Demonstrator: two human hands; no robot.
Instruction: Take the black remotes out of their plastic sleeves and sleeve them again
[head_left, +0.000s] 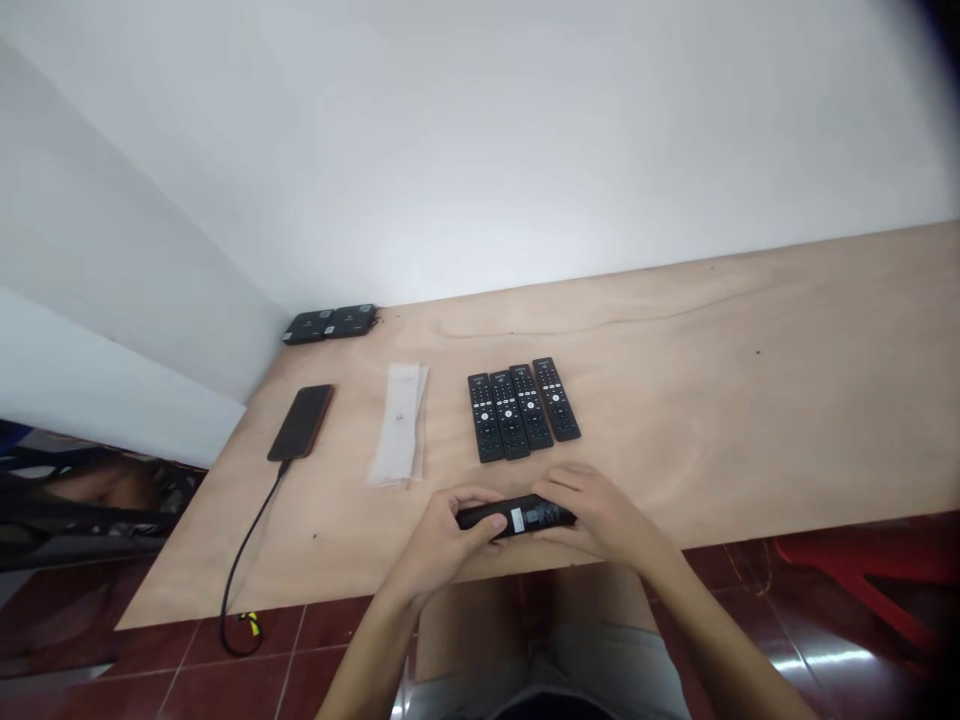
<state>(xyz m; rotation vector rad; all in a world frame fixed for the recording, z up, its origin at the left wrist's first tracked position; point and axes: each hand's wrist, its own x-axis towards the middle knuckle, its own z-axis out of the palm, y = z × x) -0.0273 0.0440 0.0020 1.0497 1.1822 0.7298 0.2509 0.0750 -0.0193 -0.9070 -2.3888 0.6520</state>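
Just above the table's front edge, a black remote control [525, 517] lies sideways between both hands, its labelled back turned up. My left hand [454, 530] is closed round its left end, thumb across the back. At the other end my right hand [589, 508] grips it, fingers over the top edge and thumb below. Beyond the hands, several black remotes [508, 412] lie face up side by side, the rightmost [556, 398] slightly apart. Left of them sit clear plastic sleeves [400, 425], overlapping.
On the wooden table [712, 400], a phone [301, 422] lies at the left with a black cable [251, 560] hanging over the front edge. Two black boxes [330, 323] stand in the back left corner by the white wall. A red chair [877, 570] is at the lower right.
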